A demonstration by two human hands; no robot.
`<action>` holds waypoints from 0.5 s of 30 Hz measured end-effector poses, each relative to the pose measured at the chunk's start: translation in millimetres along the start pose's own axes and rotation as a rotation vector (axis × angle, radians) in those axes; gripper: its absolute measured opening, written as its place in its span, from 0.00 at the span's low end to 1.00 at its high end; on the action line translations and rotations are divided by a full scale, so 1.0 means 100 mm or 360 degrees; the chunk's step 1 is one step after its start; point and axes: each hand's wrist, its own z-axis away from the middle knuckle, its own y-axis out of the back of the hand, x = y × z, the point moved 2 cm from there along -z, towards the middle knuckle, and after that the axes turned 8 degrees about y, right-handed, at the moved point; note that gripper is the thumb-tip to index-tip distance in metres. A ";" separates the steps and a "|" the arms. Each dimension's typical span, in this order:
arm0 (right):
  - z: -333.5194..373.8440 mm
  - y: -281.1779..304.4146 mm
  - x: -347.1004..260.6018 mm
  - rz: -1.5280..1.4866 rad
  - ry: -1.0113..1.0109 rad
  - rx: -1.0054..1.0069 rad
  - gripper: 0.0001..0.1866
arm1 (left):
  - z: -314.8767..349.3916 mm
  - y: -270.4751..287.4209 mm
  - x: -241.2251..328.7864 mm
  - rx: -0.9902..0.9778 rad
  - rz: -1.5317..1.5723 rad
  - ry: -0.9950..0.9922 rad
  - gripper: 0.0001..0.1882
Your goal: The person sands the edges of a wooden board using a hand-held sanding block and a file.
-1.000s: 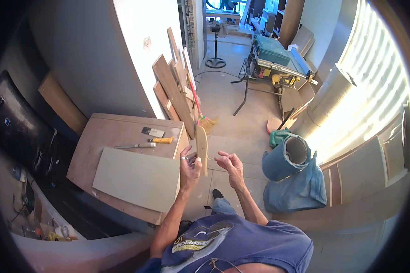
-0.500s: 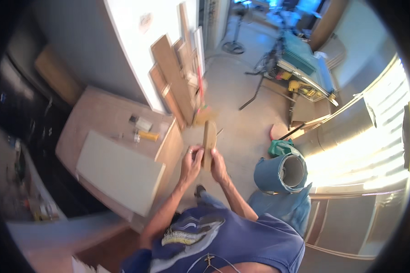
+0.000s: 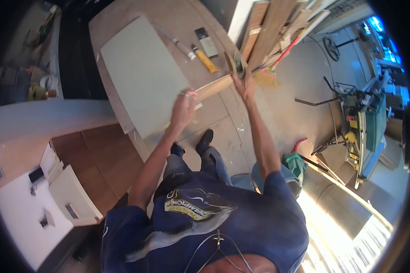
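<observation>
My right hand (image 3: pixel 244 84) reaches forward to the near corner of the workbench, closed around a wooden piece (image 3: pixel 231 63) seen edge-on. Part of that piece is hidden by the fingers. My left hand (image 3: pixel 185 107) is over the near corner of a pale flat panel (image 3: pixel 141 68) lying on the workbench (image 3: pixel 111 18). Its fingers look bent but are smeared by motion, and I cannot see whether anything is in them. Beyond the hands lie a yellow-handled tool (image 3: pixel 205 58), a tool with a white end (image 3: pixel 183 48) and a small dark and pale box (image 3: pixel 206 42).
Wooden boards (image 3: pixel 271 34) lean together at the far right of the bench, next to a broom (image 3: pixel 269 75) with a red handle. A folding stand holding a green-topped machine (image 3: pixel 373 123) is at the right. A green bag (image 3: pixel 295 164) sits near my right elbow.
My left hand has let go of the wooden piece and moved over the panel's corner. My right hand has carried the piece to the bench corner. The view has turned left.
</observation>
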 end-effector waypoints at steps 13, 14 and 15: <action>-0.79 -0.98 -0.39 0.0510 0.0978 0.0089 0.31 | 2.03 0.41 -0.86 -0.0524 -0.0890 0.0470 0.34; -0.85 -1.05 -0.37 0.0220 0.1024 -0.0084 0.30 | 2.08 0.30 -0.92 -0.0604 -0.0790 0.0524 0.34; -0.86 -1.15 -0.49 0.0173 0.1018 -0.0171 0.27 | 2.11 0.26 -0.92 -0.0608 -0.0791 0.0484 0.34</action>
